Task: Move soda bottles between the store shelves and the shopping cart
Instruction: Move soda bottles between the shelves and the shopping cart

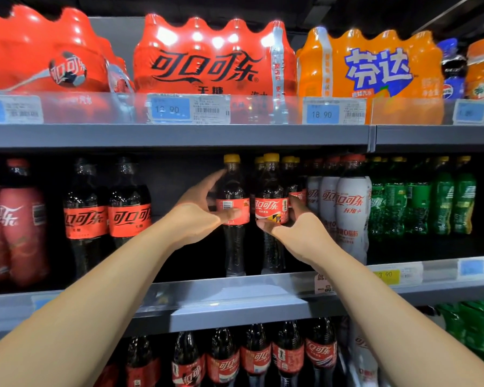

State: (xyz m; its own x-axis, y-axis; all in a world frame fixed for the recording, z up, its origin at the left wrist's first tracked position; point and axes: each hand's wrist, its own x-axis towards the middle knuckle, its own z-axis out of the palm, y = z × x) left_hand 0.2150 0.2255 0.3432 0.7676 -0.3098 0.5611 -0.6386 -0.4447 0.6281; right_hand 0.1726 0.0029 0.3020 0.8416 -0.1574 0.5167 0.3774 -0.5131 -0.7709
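Two yellow-capped cola bottles stand upright at the front of the middle shelf point(235, 303). My left hand point(204, 213) grips the left cola bottle point(233, 191) at its red label, thumb across the front and fingers reaching behind. My right hand point(294, 227) holds the right cola bottle point(269, 185) at its label, thumb under the label's left side and fingers curled round the right side. More yellow-capped bottles stand behind them. No shopping cart is in view.
Black-capped cola bottles point(106, 208) stand to the left past a gap, white cola bottles point(347, 208) and green soda bottles point(419, 205) to the right. Shrink-wrapped red packs point(213, 57) and orange packs point(375, 65) fill the top shelf. Further cola bottles point(252, 356) stand below.
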